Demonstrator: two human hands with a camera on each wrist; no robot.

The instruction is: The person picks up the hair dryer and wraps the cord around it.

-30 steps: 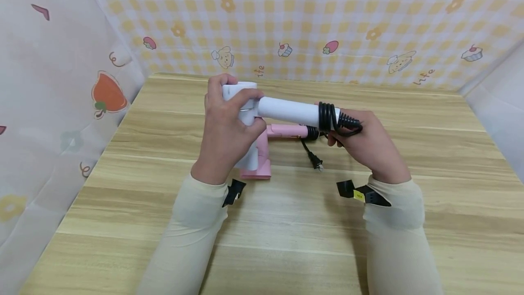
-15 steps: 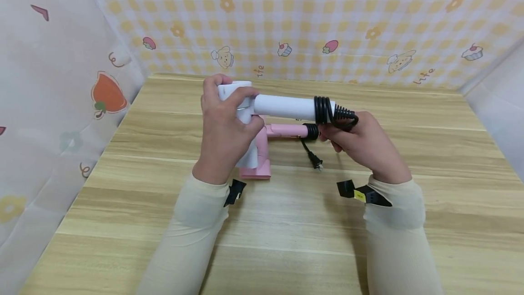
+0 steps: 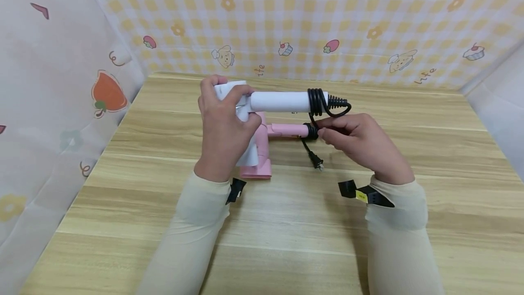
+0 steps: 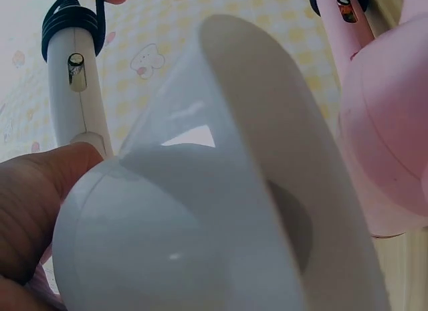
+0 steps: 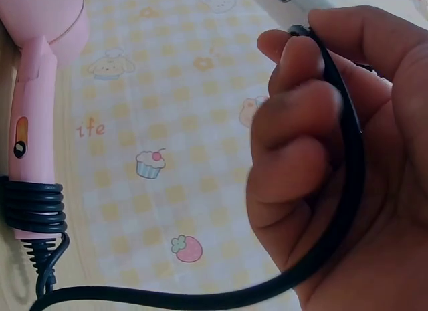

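Observation:
My left hand (image 3: pixel 225 126) grips a white hair dryer (image 3: pixel 282 102) by its head, holding it above the table with its handle pointing right. Black cord (image 3: pixel 316 101) is wound round the handle's end. Below that coil, my right hand (image 3: pixel 360 142) pinches a strand of the cord between thumb and fingers. The right wrist view has the cord (image 5: pixel 354 144) crossing the palm and curving to the lower left. Under the white dryer lies a pink hair dryer (image 3: pixel 286 130), partly hidden. In the left wrist view, the white nozzle (image 4: pixel 200 157) fills the middle.
A black two-pin plug (image 3: pixel 315 160) lies beside the pink dryer on the wood-grain table (image 3: pixel 286 231). Behind the table hangs a yellow checked cloth (image 3: pixel 311 17) with cartoon prints. A pale printed cloth (image 3: pixel 61 104) borders the left side.
The white dryer has shifted slightly left in my left hand, its handle now nearly level. My right hand has come out from beside the handle's end and pinches the cord lower down.

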